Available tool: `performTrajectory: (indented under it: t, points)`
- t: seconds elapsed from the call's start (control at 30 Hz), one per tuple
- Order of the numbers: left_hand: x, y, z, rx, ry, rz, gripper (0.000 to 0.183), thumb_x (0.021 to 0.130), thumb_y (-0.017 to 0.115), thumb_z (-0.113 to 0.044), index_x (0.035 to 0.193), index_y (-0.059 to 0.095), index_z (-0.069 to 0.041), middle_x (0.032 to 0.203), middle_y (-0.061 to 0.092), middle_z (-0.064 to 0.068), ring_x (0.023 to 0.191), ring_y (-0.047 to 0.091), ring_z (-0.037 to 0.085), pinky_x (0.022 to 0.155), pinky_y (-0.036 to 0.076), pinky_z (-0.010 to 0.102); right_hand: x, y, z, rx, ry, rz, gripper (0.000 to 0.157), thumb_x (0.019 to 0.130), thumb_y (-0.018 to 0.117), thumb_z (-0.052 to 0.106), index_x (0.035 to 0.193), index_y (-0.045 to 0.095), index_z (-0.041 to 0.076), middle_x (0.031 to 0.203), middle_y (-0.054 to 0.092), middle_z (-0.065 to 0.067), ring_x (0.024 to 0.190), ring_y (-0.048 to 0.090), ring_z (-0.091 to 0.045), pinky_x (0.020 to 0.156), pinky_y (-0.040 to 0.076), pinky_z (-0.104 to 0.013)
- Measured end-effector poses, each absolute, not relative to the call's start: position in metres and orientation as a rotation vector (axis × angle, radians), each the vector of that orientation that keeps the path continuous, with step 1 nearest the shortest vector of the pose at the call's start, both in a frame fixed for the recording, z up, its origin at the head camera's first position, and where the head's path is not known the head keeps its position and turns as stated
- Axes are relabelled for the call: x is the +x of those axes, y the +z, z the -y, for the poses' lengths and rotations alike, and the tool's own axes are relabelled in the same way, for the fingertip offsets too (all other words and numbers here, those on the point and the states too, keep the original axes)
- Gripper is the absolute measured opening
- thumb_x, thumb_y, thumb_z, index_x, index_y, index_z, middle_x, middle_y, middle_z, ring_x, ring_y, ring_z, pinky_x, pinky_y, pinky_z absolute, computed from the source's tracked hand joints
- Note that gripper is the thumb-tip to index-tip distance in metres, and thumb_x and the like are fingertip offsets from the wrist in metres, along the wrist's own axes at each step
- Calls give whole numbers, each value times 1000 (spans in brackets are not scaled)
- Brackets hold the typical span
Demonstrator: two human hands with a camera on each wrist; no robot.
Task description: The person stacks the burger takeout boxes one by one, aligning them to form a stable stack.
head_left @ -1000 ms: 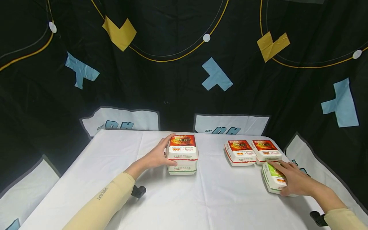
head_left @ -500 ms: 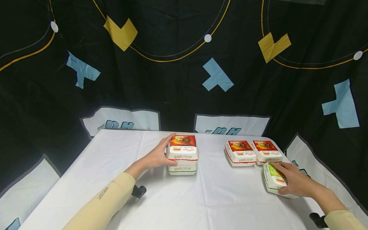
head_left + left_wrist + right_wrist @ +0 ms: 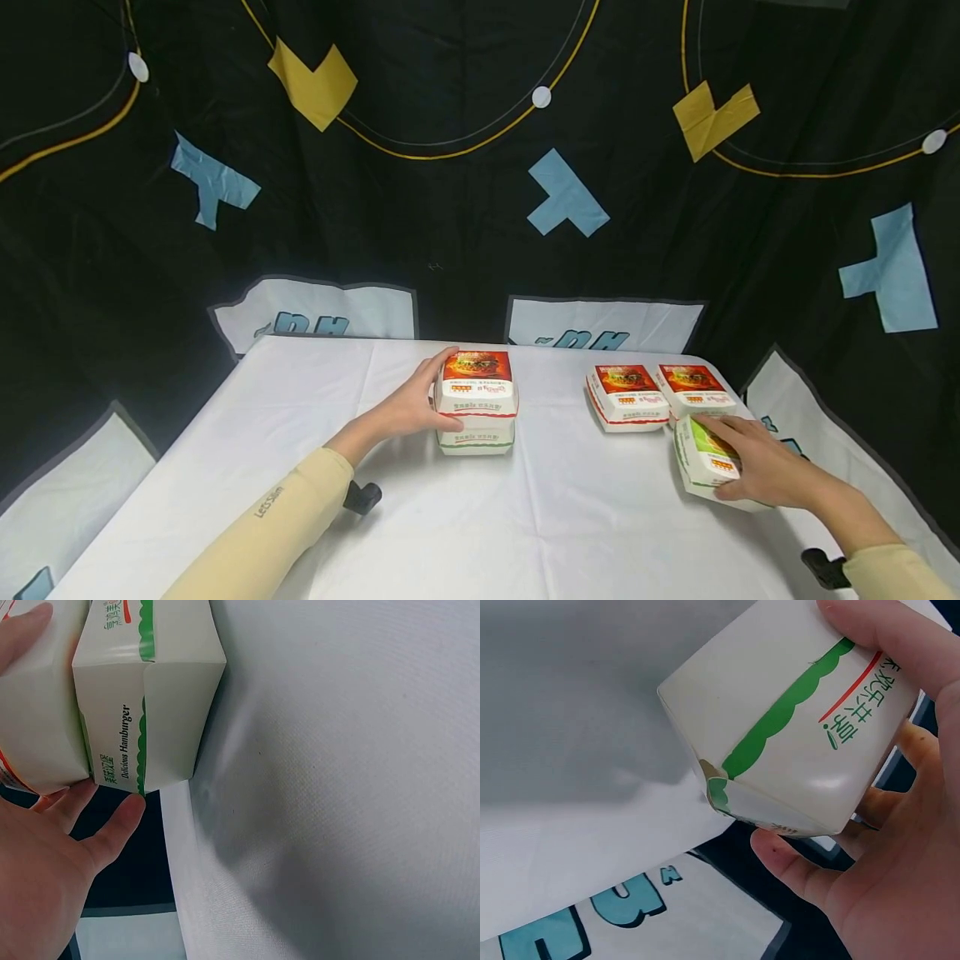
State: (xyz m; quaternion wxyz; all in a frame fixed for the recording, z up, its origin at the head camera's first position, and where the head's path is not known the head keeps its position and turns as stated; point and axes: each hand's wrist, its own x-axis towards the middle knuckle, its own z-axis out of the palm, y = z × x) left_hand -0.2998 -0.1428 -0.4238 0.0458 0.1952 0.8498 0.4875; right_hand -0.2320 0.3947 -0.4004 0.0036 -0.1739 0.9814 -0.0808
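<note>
Black fabric (image 3: 420, 233) hangs beyond the white-draped tabletop (image 3: 585, 533). Largest of what we see there is the stack (image 3: 478, 405) near the back edge, left of the middle: a red-topped upper box (image 3: 476, 388) on a green-striped lower box (image 3: 477, 443). It stands just to the right of the left hand (image 3: 411, 407), within the curve of its thumb and fingers. Smaller is the green-topped box (image 3: 702, 468), turned askew near the right edge, beneath and to the left of the right hand (image 3: 772, 468). We cannot tell whether its base meets the tabletop.

We see the left fingers parted and bent round the stack, thumb across the front, the others along the left side and back; in the left wrist view one fingertip reaches the lower box. The right thumb and fingers grip the green-topped box, thumb on its near side, fingers over the top and far side.

Wide room lies from the stack to the left edge and towards us. Two red-topped boxes (image 3: 628, 400) sit side by side near the back right corner, well apart from the stack. Narrowest for us is the margin between the green-topped box and the right edge.
</note>
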Motion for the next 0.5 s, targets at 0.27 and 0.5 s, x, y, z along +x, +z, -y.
performTrajectory:
  t: [0.27,0.5]
  points:
    - [-301,-424,143,602,1475,-2609,120,69,93,-34,159,15,-37,158,26,6,136,38,26,103,50,46,-234,-394,-385,-577,-215,-3100,100,65,90,41,151,43,22,144,45,-24,124,42,-44,87,48,-66]
    - [-301,-424,143,592,1469,-2614,119,68,93,-36,158,16,-40,158,26,5,137,38,26,103,50,47,-233,-387,-375,-589,-224,-3094,99,67,90,42,152,42,24,145,44,-23,125,41,-43,85,51,-63]
